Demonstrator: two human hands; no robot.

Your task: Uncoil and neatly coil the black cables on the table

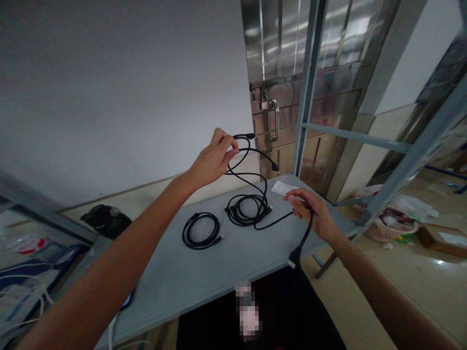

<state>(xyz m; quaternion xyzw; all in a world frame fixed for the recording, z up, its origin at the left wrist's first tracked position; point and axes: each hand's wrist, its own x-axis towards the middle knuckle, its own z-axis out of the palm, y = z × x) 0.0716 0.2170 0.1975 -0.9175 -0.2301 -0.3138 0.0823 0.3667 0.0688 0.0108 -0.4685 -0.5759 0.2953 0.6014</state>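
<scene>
The left hand (219,151) is pinching raised black cable (260,152); the right hand (310,209) is gripping a plug-ended length (308,231) that is running leftward to a coil (262,214) on the table (164,287).

Left hand (221,153) raised, thumb (232,154) pinched toward bent index finger (232,141), left forearm (146,231) sloping down behind those fingers; right hand (312,211) lower, its fingers (302,193) curled, right forearm (375,287) trailing behind them

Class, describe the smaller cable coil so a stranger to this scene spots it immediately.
Start at the grey table beside the pale wall. On it, left of the bigger coil, lies a smaller ring of black cable. Unlike its neighbour, which trails to the left hand and right hand, it lies apart, untouched.
</scene>
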